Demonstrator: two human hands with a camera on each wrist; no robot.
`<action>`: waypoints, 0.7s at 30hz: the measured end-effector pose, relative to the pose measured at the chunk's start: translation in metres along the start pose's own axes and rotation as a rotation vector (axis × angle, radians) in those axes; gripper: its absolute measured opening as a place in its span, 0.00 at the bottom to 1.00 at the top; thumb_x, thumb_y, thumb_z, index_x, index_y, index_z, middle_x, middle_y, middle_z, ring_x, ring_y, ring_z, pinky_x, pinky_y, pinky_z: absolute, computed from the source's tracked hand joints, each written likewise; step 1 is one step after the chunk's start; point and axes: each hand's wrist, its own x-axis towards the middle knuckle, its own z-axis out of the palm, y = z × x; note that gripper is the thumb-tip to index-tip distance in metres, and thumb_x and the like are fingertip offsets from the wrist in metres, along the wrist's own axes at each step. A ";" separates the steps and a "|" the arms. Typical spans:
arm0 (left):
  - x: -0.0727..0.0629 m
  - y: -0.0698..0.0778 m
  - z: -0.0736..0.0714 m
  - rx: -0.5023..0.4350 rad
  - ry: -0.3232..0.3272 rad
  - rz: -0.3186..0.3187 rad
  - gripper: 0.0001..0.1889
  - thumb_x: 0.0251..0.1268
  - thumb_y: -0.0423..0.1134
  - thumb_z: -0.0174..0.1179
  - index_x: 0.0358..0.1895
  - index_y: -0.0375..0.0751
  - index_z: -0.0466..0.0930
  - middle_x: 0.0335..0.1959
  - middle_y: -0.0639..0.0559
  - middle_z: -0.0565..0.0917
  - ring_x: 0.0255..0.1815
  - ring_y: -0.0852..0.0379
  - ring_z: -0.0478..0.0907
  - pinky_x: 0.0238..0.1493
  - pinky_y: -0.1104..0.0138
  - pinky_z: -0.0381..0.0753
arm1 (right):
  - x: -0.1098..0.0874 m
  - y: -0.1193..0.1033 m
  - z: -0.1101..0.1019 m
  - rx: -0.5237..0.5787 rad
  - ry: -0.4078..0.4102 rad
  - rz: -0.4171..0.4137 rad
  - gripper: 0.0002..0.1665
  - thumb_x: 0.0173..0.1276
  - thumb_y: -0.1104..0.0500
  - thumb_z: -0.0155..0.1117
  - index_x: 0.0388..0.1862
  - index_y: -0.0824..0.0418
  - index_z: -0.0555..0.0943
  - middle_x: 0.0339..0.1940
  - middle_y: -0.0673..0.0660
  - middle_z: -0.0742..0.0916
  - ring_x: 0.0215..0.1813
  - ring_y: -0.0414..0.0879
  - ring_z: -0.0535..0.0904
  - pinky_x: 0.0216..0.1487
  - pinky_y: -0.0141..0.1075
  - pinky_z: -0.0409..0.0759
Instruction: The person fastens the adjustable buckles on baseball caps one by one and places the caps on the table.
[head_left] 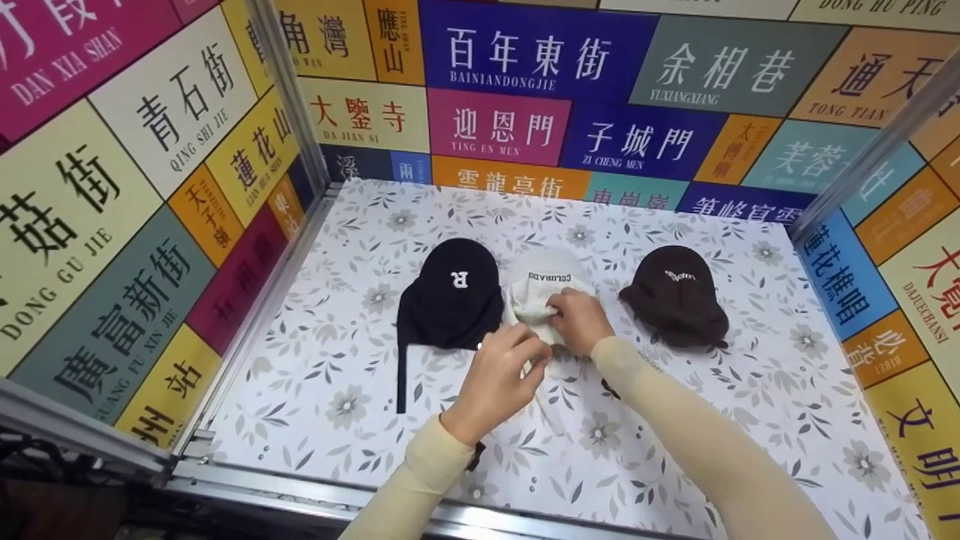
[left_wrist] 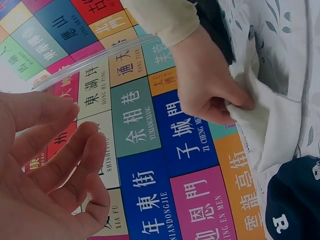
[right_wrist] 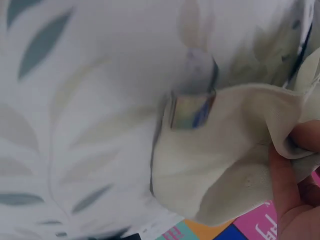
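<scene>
A white cap (head_left: 551,262) with COLORADO lettering lies mid-table in the head view. My right hand (head_left: 581,321) pinches the fabric at its near edge, and the right wrist view shows thumb and finger on a fold of the cap (right_wrist: 225,145). A small shiny tag (right_wrist: 192,111) sits on the cap's rim there. My left hand (head_left: 504,375) hovers just in front of the white cap. In the left wrist view that left hand (left_wrist: 45,170) has loosely bent fingers and holds nothing. Part of the cap's near side is hidden by the hands.
To the left lies a dark navy cap (head_left: 454,300) marked R, its strap (head_left: 401,379) trailing toward me. A dark brown cap (head_left: 675,300) lies to the right. Sign-printed panels wall in the floral tabletop (head_left: 345,405), with a metal rail (head_left: 315,499) along the front edge.
</scene>
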 end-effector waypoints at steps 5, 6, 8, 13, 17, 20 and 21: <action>0.002 0.000 -0.001 -0.001 0.003 0.003 0.05 0.57 0.31 0.68 0.34 0.46 0.84 0.35 0.57 0.78 0.37 0.57 0.76 0.35 0.64 0.67 | 0.015 0.001 -0.019 0.023 0.070 -0.001 0.09 0.57 0.68 0.71 0.36 0.59 0.87 0.32 0.54 0.84 0.35 0.53 0.82 0.40 0.45 0.80; 0.003 0.000 -0.002 0.000 0.005 0.005 0.06 0.57 0.31 0.68 0.34 0.46 0.84 0.35 0.57 0.78 0.38 0.56 0.76 0.34 0.64 0.67 | 0.018 0.001 -0.023 0.021 0.085 -0.004 0.08 0.57 0.68 0.71 0.36 0.59 0.87 0.33 0.55 0.85 0.36 0.53 0.83 0.40 0.45 0.81; 0.004 0.000 -0.002 0.003 0.005 0.007 0.06 0.57 0.31 0.68 0.34 0.46 0.84 0.36 0.57 0.79 0.38 0.56 0.77 0.34 0.64 0.67 | 0.022 0.001 -0.032 0.023 0.113 -0.008 0.07 0.59 0.67 0.72 0.37 0.60 0.87 0.34 0.56 0.86 0.36 0.54 0.83 0.41 0.45 0.81; 0.007 0.001 -0.002 0.017 0.002 0.013 0.06 0.57 0.31 0.68 0.34 0.47 0.83 0.36 0.58 0.79 0.37 0.55 0.77 0.34 0.63 0.67 | 0.032 -0.002 -0.053 0.036 0.158 -0.007 0.06 0.61 0.66 0.73 0.37 0.59 0.88 0.33 0.56 0.86 0.36 0.54 0.83 0.40 0.46 0.81; 0.008 0.002 -0.002 0.009 0.002 0.018 0.06 0.57 0.31 0.68 0.34 0.46 0.83 0.35 0.58 0.79 0.38 0.55 0.77 0.34 0.63 0.67 | 0.036 -0.006 -0.068 0.035 0.164 0.010 0.06 0.63 0.66 0.71 0.39 0.59 0.88 0.35 0.56 0.87 0.38 0.53 0.84 0.41 0.47 0.81; 0.010 0.002 -0.003 0.007 0.004 0.020 0.06 0.57 0.31 0.68 0.34 0.46 0.84 0.35 0.57 0.79 0.38 0.55 0.77 0.34 0.63 0.68 | 0.039 -0.009 -0.080 0.032 0.154 0.028 0.07 0.63 0.66 0.70 0.39 0.59 0.88 0.36 0.56 0.88 0.40 0.53 0.84 0.42 0.47 0.81; 0.010 0.002 -0.003 0.009 0.006 0.021 0.06 0.57 0.31 0.68 0.34 0.46 0.84 0.35 0.57 0.79 0.38 0.55 0.77 0.34 0.63 0.67 | 0.040 -0.011 -0.085 0.032 0.146 0.034 0.07 0.63 0.66 0.70 0.40 0.59 0.88 0.37 0.57 0.88 0.40 0.54 0.84 0.43 0.47 0.81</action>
